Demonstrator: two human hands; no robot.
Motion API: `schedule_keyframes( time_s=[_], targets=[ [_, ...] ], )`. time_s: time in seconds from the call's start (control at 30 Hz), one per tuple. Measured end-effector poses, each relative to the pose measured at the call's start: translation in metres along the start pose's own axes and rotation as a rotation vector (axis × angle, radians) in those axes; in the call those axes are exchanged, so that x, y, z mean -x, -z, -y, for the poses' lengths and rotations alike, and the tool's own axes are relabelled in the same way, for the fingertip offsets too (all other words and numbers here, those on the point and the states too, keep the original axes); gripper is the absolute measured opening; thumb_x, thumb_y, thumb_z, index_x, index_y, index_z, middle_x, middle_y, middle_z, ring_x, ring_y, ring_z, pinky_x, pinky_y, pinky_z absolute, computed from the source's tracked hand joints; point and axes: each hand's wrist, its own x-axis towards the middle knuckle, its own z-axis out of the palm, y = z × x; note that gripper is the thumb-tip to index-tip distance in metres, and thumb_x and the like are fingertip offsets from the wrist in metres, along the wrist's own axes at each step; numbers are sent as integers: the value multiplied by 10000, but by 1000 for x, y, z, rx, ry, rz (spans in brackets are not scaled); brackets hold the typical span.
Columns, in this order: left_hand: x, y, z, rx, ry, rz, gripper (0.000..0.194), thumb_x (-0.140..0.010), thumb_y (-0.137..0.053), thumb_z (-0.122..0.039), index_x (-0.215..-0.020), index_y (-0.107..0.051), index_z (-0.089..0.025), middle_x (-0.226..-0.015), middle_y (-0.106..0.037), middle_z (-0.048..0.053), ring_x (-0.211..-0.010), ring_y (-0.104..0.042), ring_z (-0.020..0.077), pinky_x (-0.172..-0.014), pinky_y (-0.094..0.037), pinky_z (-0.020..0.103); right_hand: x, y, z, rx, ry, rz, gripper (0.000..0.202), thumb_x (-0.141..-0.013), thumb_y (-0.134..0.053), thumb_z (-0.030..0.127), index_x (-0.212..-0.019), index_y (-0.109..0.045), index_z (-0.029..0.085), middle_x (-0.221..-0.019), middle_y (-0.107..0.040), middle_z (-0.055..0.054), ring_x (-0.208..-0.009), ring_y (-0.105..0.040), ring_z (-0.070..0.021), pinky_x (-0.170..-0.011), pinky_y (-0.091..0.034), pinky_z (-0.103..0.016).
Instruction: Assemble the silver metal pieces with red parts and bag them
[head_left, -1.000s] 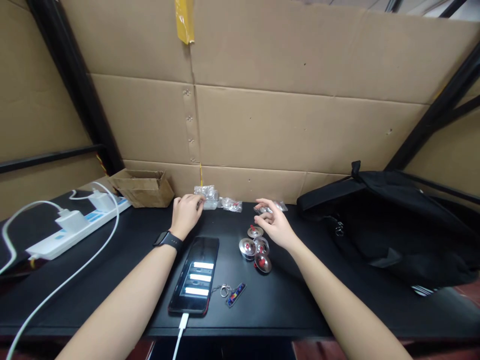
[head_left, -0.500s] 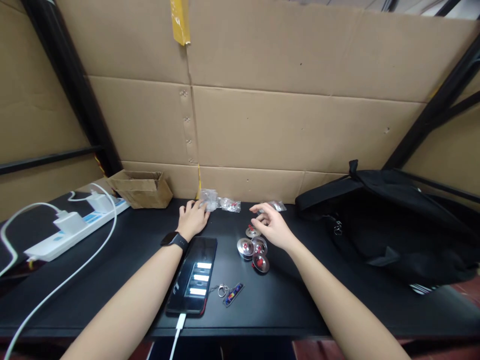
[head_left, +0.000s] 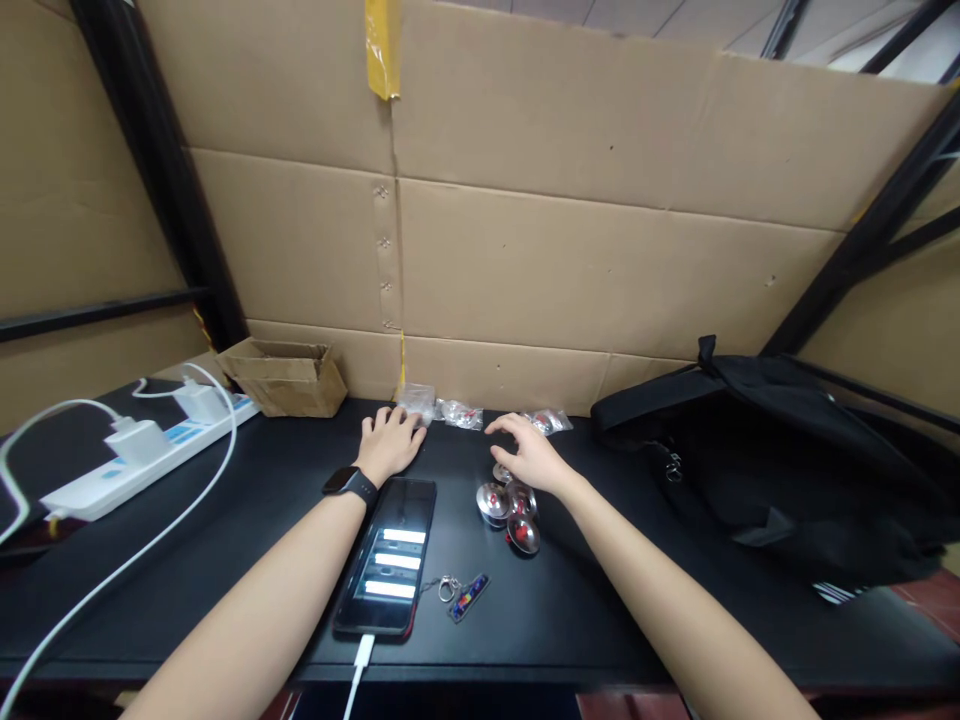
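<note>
My left hand rests spread on the black table, its fingertips by a clear plastic bag at the back. A watch sits on that wrist. My right hand hovers over the small metal discs, fingers curved and apart with nothing seen in them. Several shiny round metal discs with red centres, like finger cymbals, lie in a loose cluster below it; the farthest one is partly hidden by the hand. Two more clear packets with red bits, one packet left of my right hand and another packet behind it, lie along the wall.
A phone with a white cable lies near my left forearm, beside a keychain. At left stand a power strip and an open cardboard box. A black backpack fills the right side. Cardboard walls the back.
My right hand has shifted slightly left and down, over the farthest disc, uncovering more of the right-hand packet. My left hand stays put, fingers a little more spread. The camera view has tilted slightly.
</note>
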Motion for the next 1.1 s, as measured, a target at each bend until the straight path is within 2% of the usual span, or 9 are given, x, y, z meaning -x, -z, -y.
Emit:
schedule_keyframes(
  time_s=[0.1,0.23,0.37,0.47,0.67,0.83,0.97,1.03,1.1],
  targets=[
    [0,-2,1,17,-11,-40,411,-1006,-406,-454,-1320,-617,-295,-1369,-581,140,-1255,-436,381,-980,-360,579,-27,-10,-6,145,6,108,374,-860,-658,223,-1234,-649,210,-1295,-632,-106,-1187,-558,-262,-1037,-413,-428],
    [-1,0,0,47,-12,-68,436,-993,-450,-439,-1385,-564,-288,-1401,-562,148,-1258,-440,385,-989,-360,569,-63,-29,-13,363,-72,217,488,-882,-657,335,-1357,-593,238,-1442,-564,-112,-1321,-487,-307,-1066,-356,-471],
    [1,10,-5,67,-14,-110,369,-991,-465,-414,-1291,-611,-257,-1324,-595,147,-1231,-457,363,-990,-367,531,-84,-46,-20,412,-146,243,562,-830,-708,433,-1344,-607,228,-1368,-627,-138,-1262,-544,-344,-1036,-354,-491],
    [3,18,-11,70,-34,-150,315,-990,-472,-389,-1221,-629,-243,-1238,-617,145,-1207,-471,350,-975,-375,506,-90,-50,-25,433,-182,240,474,-857,-664,373,-1306,-633,226,-1295,-679,-135,-1220,-585,-334,-1023,-346,-480],
    [5,28,-21,93,-98,-184,265,-973,-499,-321,-1180,-639,-233,-1221,-632,133,-1201,-485,340,-938,-388,483,-89,-45,-27,451,-214,195,329,-984,-441,275,-1205,-666,181,-1187,-731,-157,-1138,-646,-303,-1002,-348,-453],
    [5,26,-24,244,-69,-160,227,-958,-533,-327,-1124,-668,-255,-1190,-676,99,-1171,-524,329,-939,-403,478,-85,-35,-22,408,-243,121,319,-968,-469,239,-1229,-643,177,-1150,-745,-145,-1080,-677,-278,-948,-406,-381],
    [-1,23,-24,585,20,-104,243,-978,-513,-410,-1078,-683,-268,-1150,-713,46,-1137,-582,291,-995,-417,469,-69,-14,-2,311,-188,57,312,-985,-449,268,-1238,-622,212,-1132,-745,-79,-996,-686,-211,-866,-452,-300],
    [-2,24,-27,851,-36,-46,289,-991,-491,-449,-1098,-669,-249,-1167,-713,38,-1132,-613,254,-1023,-436,419,-53,0,15,144,-49,19,258,-943,-521,271,-1161,-650,216,-1044,-753,-55,-916,-683,-201,-820,-463,-291],
    [0,28,-33,1080,-140,21,344,-1000,-475,-480,-1150,-644,-221,-1195,-702,55,-1144,-627,230,-1033,-454,370,-34,13,31,45,18,31,256,-885,-599,259,-1136,-641,227,-939,-749,-17,-789,-664,-177,-763,-465,-283]
  ],
)
